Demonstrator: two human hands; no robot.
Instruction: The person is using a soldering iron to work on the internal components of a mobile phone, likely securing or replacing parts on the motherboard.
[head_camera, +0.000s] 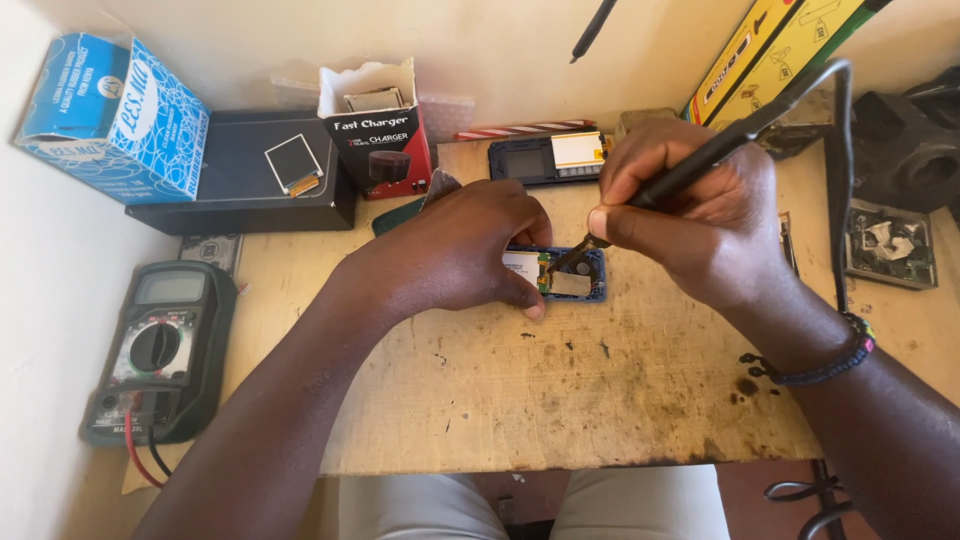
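Head view, centre of frame: small opened blue-cased phone with exposed circuit board (570, 274) flat on scuffed wooden surface (520, 390). Left hand (455, 250) clamped over phone's left end, fingertips pressing case down. Right hand (690, 215) clenched around black pen-shaped soldering iron (700, 165), tip down on board near its middle, just beside left fingertips. Black cable from iron looping up toward upper right of frame.

Left edge: dark grey digital multimeter with red and black leads (155, 350). Upper left: blue-and-white cardboard box (110, 115) on flat black case (240, 175). Upper centre: open red-and-black charger carton (378, 125), second dismantled dark phone (545, 158) behind hands. Right edge: small loose circuit-board module (890, 245).

Risks, as judgement:
- Tip close to left fingertips; slip likely means burn.
- Phone held by finger pressure only; sideways push from tip could skid it, smear solder across neighbouring pads.
- Long dwell could lift pads or scorch plastic case.
- Cable hanging near right-side clutter; snag could jerk iron off joint.
- Hot iron, no stand visible; surface is wood.
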